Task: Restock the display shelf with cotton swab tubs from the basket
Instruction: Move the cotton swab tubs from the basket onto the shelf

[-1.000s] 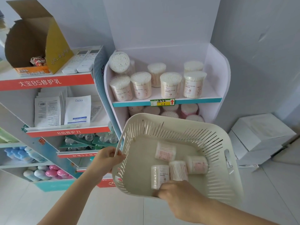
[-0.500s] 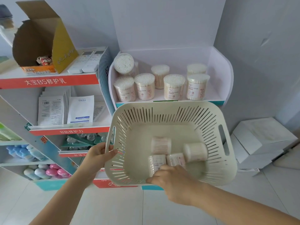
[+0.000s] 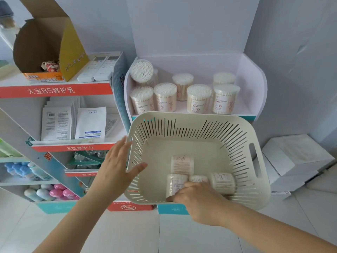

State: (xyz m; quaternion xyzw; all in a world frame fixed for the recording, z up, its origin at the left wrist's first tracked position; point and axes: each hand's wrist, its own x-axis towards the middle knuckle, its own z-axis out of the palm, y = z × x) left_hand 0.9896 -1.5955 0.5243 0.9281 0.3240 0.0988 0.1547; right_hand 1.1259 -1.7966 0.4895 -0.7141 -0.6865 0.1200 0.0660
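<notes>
- right hand [image 3: 197, 199]: reaches over the near rim of the basket [image 3: 200, 115], fingers curled down onto the tubs in the near corner. Fingertips cover the end of the middle tub [image 3: 197, 178]. Can't tell whether it actually grips a tub or just rests there.
- left hand [image 3: 116, 167]: flat, fingers straight and spread, holding nothing. Thumb tip lies against the basket's slotted left wall, fingers just beside the left rim.
- basket: cream moulded plastic, rounded square. Vertical slots all round the walls, smooth solid floor, oblong handle cut-out in the right wall. Tilted toward the camera, in front of the shelf's lower tiers.
- cotton swab tubs [image 3: 182, 164] in the basket: four, all on their sides on the near half of the floor. Clear plastic cylinders with printed labels, pale sticks showing through. Three sit in a row at the near side, one just behind them.
- floor [image 3: 127, 230]: pale glossy tiles.
- display shelf [image 3: 255, 84]: white board with curved side walls and a tall flat back panel. Its teal front edge is just behind the basket's far rim.
- shelf tubs [image 3: 199, 99]: four upright in the front row, two upright behind. One sideways tub [image 3: 142, 71] is stacked at the left, its round white swab-tip face toward the camera.
- rack [image 3: 54, 91] to the left: red and teal edges.
  - top: two white remotes [image 3: 102, 69] and an open brown cardboard box [image 3: 47, 42]
  - middle: flat white sachets [image 3: 91, 123]
  - low down: pink and blue bottles [image 3: 56, 193]
- white cartons [image 3: 295, 156]: on the floor at the right, by the wall.
</notes>
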